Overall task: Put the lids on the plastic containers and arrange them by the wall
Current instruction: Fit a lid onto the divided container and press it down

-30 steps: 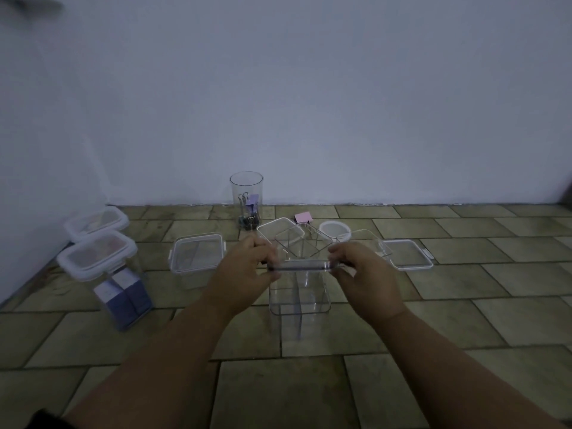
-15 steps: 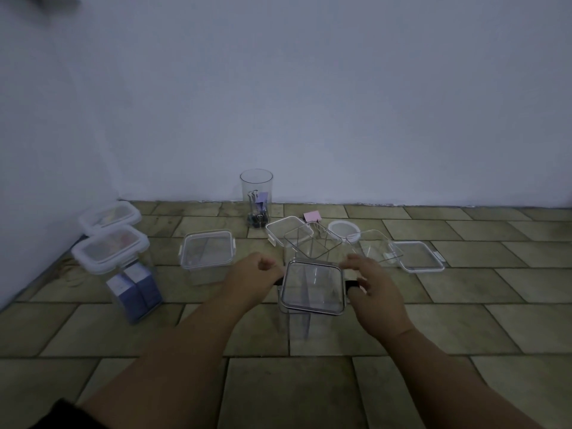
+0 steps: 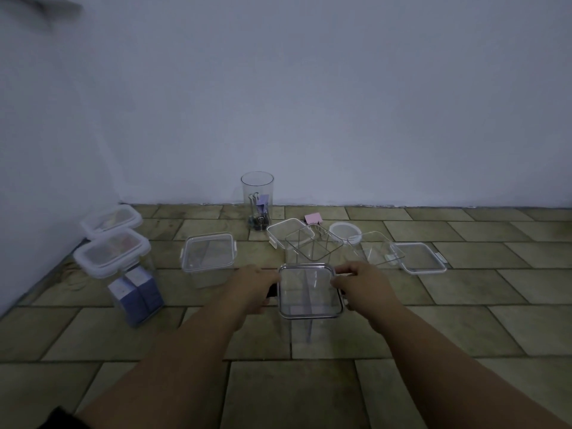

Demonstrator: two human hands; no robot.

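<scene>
A tall clear container [image 3: 305, 328] stands on the tiled floor in front of me with a clear lid [image 3: 309, 291] lying on its top. My left hand [image 3: 252, 287] is curled at the lid's left edge, over a dark clasp. My right hand [image 3: 356, 284] is curled at the lid's right edge on the other clasp. Behind it stand an open divided container [image 3: 314, 244], another open container [image 3: 376, 249], a loose square lid [image 3: 422, 257], a second loose square lid [image 3: 283, 232] and a round white lid [image 3: 345, 232].
Two lidded containers [image 3: 113, 250] [image 3: 111, 219] stand by the left wall, the nearer holding purple boxes. A lidded clear one [image 3: 209, 257] sits mid-left. A tall round jar [image 3: 257, 199] with clips stands at the back wall, a pink clip [image 3: 313, 218] beside it.
The lid came down from in front of me onto the tall container. My hands then let go of its top and moved to the clasps on its two sides.
</scene>
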